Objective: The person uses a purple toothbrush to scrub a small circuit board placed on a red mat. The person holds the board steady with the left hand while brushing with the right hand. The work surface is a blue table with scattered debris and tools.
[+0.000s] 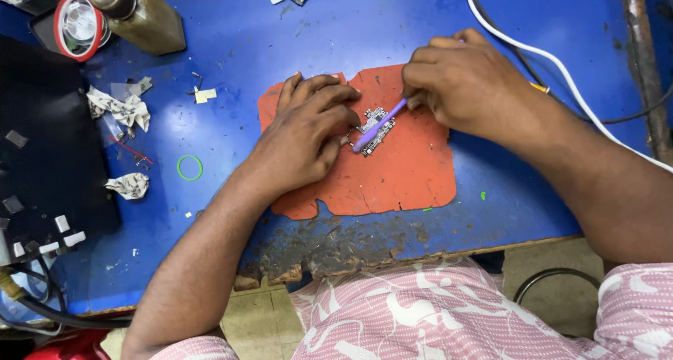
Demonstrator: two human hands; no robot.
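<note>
**Currently on the bench: small circuit board under two hands**

Item 1. Small circuit board: lies flat near the middle of an orange-red mat, partly covered by fingers on its left side.

Item 2. Left hand: palm down on the mat, fingers spread slightly and curled at the tips, pressing on the board's left edge. It pins the board rather than enclosing it.

Item 3. Right hand: fingers drawn together, clamped on the upper end of a purple brush-like tool. The tool slants down to the left, its lower tip resting on the board.

Item 4. Blue worktable: paint worn away along the near edge.

Item 5. Surroundings: green ring and crumpled paper scraps left of the mat; brown bottle and a red-rimmed round container at upper left; white cable running along the right side; black pad at far left.
</note>
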